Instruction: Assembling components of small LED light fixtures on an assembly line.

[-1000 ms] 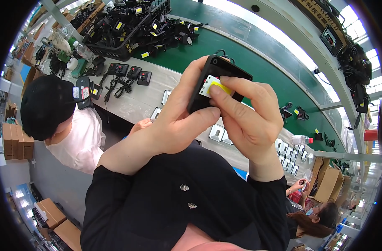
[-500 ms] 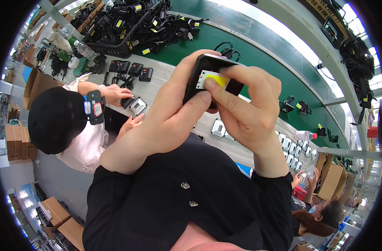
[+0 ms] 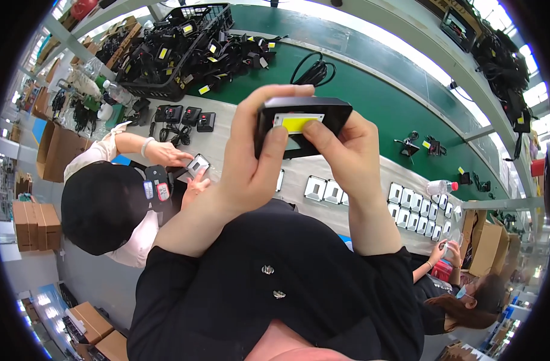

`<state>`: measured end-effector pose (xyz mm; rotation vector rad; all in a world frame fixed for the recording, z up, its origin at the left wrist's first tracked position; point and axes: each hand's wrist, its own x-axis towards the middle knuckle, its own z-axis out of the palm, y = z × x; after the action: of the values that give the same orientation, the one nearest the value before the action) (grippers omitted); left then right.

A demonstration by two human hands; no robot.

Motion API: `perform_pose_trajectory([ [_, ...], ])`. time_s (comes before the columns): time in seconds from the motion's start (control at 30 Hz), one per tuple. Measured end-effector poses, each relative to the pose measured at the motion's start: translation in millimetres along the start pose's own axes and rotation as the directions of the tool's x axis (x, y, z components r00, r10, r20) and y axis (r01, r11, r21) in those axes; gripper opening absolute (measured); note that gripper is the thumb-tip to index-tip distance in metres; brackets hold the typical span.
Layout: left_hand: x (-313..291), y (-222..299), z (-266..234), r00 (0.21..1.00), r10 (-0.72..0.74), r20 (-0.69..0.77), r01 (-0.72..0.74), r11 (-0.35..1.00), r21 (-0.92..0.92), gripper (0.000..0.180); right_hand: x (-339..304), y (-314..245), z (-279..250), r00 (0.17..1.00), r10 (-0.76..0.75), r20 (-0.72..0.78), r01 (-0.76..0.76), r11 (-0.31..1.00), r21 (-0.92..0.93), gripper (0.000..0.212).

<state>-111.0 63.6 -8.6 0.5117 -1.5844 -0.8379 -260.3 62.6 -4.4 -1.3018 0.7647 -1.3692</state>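
A black rectangular lamp housing (image 3: 334, 113) is held up between both hands, above the table's near side. In its open face lies a yellow LED plate (image 3: 292, 125) with a pale border. My left hand (image 3: 242, 153) wraps the housing's left side, its thumb at the plate's lower left corner and its fingers behind the far edge. My right hand (image 3: 350, 150) grips the right side, with the thumb pressed on the right end of the plate. The fingers behind the housing are partly hidden. Beyond it shows a coiled black cable (image 3: 314, 72); whether it joins the housing cannot be seen.
White-framed lamp parts (image 3: 416, 207) stand in rows at right, near a red-capped bottle (image 3: 442, 187). A black crate (image 3: 148, 89) of cabled lamps stands far left. A co-worker's hands (image 3: 166, 154) handle a framed part at left; another person (image 3: 449, 301) sits at right.
The housing has tilted and levelled out. My left thumb has come onto the plate's left corner, and my right index finger has left its front. The co-worker at left has shifted.
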Motion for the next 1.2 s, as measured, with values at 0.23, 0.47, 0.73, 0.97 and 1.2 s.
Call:
perform_pose_trajectory([
  [0.23,2.8,-13.8,11.5,0.99,0.114,-0.078,-0.116,0.993,-0.021,0.028,2.6,4.5,1.7,0.991,-0.125,-0.05,0.123,0.991,-0.045,0.012],
  [0.47,-15.1,-29.6,3.2,0.846,-0.532,0.039,0.534,0.841,-0.089,0.046,8.6,41.9,-35.7,0.989,0.146,-0.024,-0.145,0.93,-0.337,0.017],
  [0.73,-145.9,-73.8,-60.7,0.508,-0.816,0.275,0.861,0.474,-0.186,0.042,83.4,112.4,-26.9,0.646,0.751,0.138,-0.619,0.62,-0.482,0.016],
  [0.97,-178.2,-96.2,-116.7,0.449,-0.853,0.266,0.867,0.343,-0.361,0.034,328.1,187.0,100.7,0.806,0.472,0.356,-0.586,0.718,0.375,0.043],
  [1.2,-223.4,-116.9,-168.4,0.352,-0.902,0.249,0.822,0.171,-0.542,0.036,367.7,378.8,-7.4,0.965,0.249,-0.077,-0.127,0.189,-0.974,0.071],
])
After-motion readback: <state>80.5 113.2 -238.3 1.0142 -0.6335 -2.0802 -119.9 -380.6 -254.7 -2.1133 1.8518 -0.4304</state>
